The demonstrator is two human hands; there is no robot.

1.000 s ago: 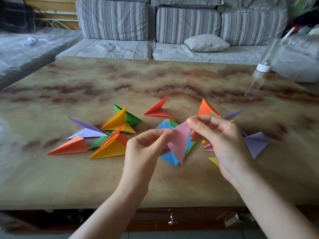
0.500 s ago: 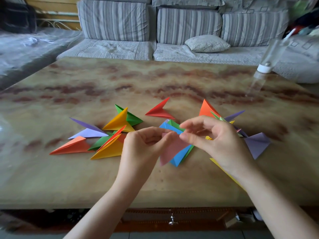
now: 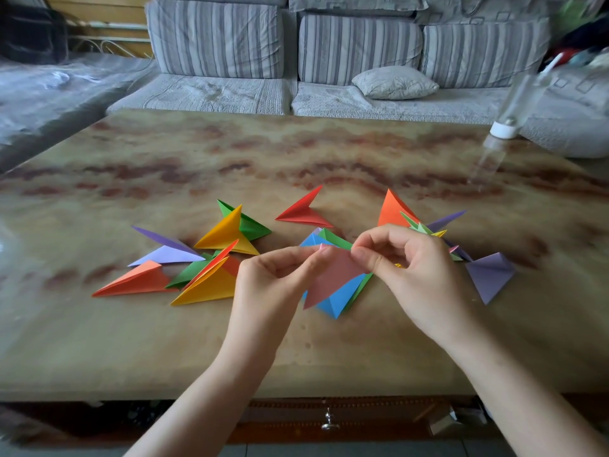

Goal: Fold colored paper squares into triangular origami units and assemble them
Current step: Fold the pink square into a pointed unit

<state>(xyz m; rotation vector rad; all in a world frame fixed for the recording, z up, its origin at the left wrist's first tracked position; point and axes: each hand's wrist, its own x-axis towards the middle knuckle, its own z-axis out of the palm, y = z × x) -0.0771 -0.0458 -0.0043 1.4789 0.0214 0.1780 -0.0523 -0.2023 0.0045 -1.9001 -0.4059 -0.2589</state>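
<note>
Pinching the pink paper (image 3: 333,278) along its top edge between thumb and fingertips of left hand (image 3: 263,288) and right hand (image 3: 421,282); noting a blue unit (image 3: 333,303) just under the pink paper, many folded units (image 3: 211,286) lying left and right of it; judging folding well advanced, assembly apparently not yet started.

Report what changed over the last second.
The pink paper swung its lower tip leftward as the fingers of the right hand curled into a pinch on its top edge. The left hand kept pinching it. The folded units on the table stayed put.
</note>
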